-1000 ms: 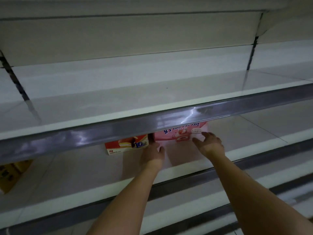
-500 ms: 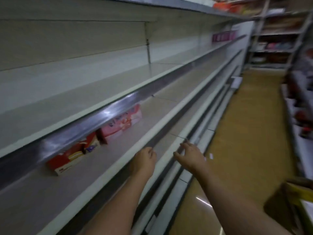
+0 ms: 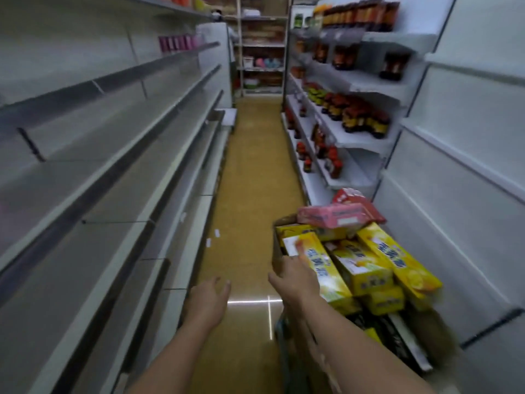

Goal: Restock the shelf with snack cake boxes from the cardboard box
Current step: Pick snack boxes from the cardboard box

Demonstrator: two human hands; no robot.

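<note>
A cardboard box (image 3: 277,253) stands on the aisle floor at the lower right, heaped with yellow snack cake boxes (image 3: 366,268); a pink box (image 3: 335,216) and a red one (image 3: 350,196) lie on top. My right hand (image 3: 294,275) is open over the box's near left corner, fingers touching the long yellow box (image 3: 321,265) there. My left hand (image 3: 210,301) hangs open and empty above the floor, left of the cardboard box. The bare grey shelves (image 3: 119,155) run along the left side.
A yellow-tiled aisle floor (image 3: 250,172) stretches ahead between the racks. On the right, white shelves (image 3: 358,137) carry several dark bottles with red and yellow labels. A far rack (image 3: 261,52) closes the aisle end. Pink packs (image 3: 177,42) sit on a high left shelf.
I have turned from the shelf to face down the aisle. Both hands left the shelf, where a pink and a red box stayed behind; my right hand now reaches the cardboard box.
</note>
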